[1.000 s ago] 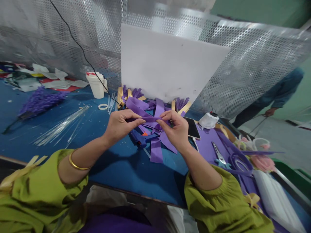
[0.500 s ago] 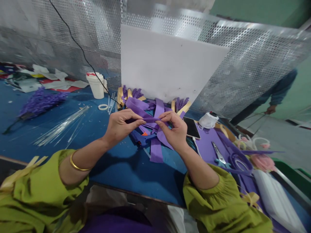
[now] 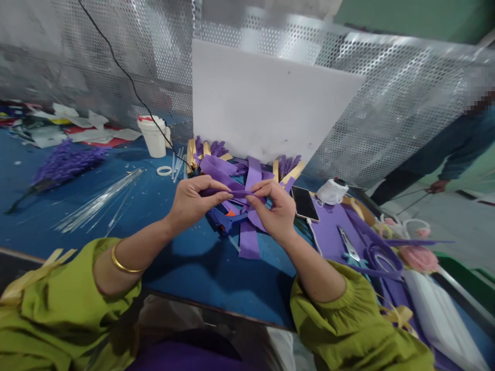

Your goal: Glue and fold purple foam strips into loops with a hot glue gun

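A purple ribbon strip is stretched between my two hands, its edge folded into a narrow band. My left hand pinches it at one end, thumb below and index finger above. At the other end my right hand pinches it the same way, close to the left fingertips. Beneath and behind my hands lie more purple ribbon pieces, crossing one another. A blue glue gun with an orange part rests on the table just under the held strip, partly covered.
Around the blue table are purple flower sprigs, clear thin sticks, a white cup, a tape ring, a phone on a cable and scissors. A white board leans behind. A person stands at right.
My right hand has shifted slightly down and left, and the strip between my fingers looks narrower. The person at right has moved further into view.
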